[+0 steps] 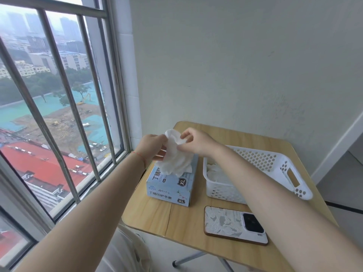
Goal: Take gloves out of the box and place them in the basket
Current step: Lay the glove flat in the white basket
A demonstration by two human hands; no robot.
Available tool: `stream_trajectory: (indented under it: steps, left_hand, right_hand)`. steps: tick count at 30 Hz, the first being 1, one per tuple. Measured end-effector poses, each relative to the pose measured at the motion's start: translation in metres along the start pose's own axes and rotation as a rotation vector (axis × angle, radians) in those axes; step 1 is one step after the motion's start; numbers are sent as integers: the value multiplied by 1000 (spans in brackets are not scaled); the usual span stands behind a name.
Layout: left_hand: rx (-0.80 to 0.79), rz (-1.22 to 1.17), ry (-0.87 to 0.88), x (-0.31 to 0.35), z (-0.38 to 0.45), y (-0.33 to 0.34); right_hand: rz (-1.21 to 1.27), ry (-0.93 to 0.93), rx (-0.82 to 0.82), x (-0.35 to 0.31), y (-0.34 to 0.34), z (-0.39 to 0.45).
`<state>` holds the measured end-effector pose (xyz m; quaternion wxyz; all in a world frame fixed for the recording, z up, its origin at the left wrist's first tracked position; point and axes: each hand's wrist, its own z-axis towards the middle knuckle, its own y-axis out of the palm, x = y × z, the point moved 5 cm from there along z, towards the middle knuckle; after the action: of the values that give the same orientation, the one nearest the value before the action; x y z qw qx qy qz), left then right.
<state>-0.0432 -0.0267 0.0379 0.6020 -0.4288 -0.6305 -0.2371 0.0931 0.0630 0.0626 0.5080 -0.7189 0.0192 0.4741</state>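
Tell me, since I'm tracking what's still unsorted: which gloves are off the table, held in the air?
The white glove bunch above the blue box, pinched by left hand and right hand; the other gloves lie inside the basket.

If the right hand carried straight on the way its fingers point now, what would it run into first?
The right hand points left, pinching the white glove above the box. Straight on, it would probably meet the left hand gripping the glove's other side; depth is unclear.
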Motion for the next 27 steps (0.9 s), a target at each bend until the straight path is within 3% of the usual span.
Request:
stream_trajectory:
  steps: [3,10,15,20,22,24,27]
  left_hand:
    - [-3,-69,-79,-13,-3,-1]
    - [188,-205,-115,-32,9,-29]
    - [196,-304,17,-15,9,-36]
    - [122,-518,169,14,6,-33]
    - [83,-621,137,15,7,-33]
    - [56,-703,117,15,5,-35]
    - [-28,-845,99,17,2,-36]
  right_hand:
    - [-114,-12,-49,4,11,-2]
    - [-198,-31,116,9,-2,4]
    - [-240,-61,-72,1,13,1]
    - [-337,-51,67,0,37,6]
    - [-388,-55,-35,3,50,10]
    - [-326,-38,-102,4,49,12]
    - [55,23,145,3,15,13]
